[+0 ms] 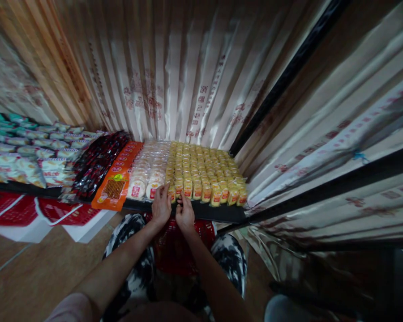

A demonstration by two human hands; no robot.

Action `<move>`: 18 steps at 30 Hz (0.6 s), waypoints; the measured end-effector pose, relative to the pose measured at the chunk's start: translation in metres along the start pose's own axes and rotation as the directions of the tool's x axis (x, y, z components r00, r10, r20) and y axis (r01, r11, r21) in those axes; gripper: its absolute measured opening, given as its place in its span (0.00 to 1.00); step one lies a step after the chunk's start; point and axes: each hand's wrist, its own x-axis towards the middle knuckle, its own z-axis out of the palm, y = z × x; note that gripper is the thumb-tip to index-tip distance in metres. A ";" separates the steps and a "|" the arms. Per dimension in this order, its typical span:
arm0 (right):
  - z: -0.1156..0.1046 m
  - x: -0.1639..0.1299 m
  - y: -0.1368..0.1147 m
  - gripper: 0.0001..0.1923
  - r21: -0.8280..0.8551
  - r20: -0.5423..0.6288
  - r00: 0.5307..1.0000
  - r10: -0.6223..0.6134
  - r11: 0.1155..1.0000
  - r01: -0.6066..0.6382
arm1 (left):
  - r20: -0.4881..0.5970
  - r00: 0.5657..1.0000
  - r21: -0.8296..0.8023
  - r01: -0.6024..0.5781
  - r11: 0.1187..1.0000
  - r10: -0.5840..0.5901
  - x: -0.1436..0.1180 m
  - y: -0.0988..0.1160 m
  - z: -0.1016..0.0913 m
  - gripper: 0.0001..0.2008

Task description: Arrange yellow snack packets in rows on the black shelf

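Small yellow snack packets (196, 179) in clear wrap stand in dense rows on a narrow black shelf (221, 212). My left hand (161, 206) reaches to the front left corner of these rows. Its fingers are bent around the edge of a yellow packet (172, 194), beside the white round cracker packets (152, 181). Close to its right, my right hand (185, 214) is at the front of the same rows, fingers curled in. What lies between its fingertips, if anything, is too small to make out.
Further left are an orange pretzel-stick bag (112, 183), dark shiny packets (99, 163) and white snack bags (53, 170). Red-and-white boxes (83, 221) with handles sit below. A red basket (179, 243) is between my knees. Pleated curtains and a black pole (282, 82) border the shelf.
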 end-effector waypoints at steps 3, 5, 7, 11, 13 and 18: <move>0.000 0.000 0.001 0.31 -0.037 0.025 0.999 0.031 0.999 -0.030 | 0.020 1.000 0.019 0.020 1.000 -0.020 -0.001 0.000 0.003 0.22; 0.000 -0.001 0.001 0.31 -0.047 0.026 0.999 0.031 0.998 -0.029 | 0.018 0.999 0.020 0.034 0.999 -0.034 -0.001 0.000 0.004 0.22; -0.001 -0.001 0.000 0.32 -0.049 0.020 0.999 0.035 0.998 -0.034 | 0.019 0.999 0.011 0.045 0.999 -0.045 -0.001 0.001 0.005 0.22; -0.003 -0.003 0.002 0.30 0.008 0.018 1.000 0.002 1.000 -0.002 | 0.016 0.998 -0.023 0.057 0.998 -0.057 -0.001 0.003 0.003 0.22; -0.005 -0.006 0.002 0.26 0.073 0.010 0.998 -0.065 0.995 0.064 | 0.008 0.998 -0.041 0.062 0.997 -0.062 -0.002 0.004 0.001 0.22; -0.010 -0.025 -0.001 0.20 0.134 -0.061 0.987 -0.149 0.979 0.156 | 0.006 0.999 -0.072 0.036 0.997 -0.036 -0.006 0.003 0.000 0.27</move>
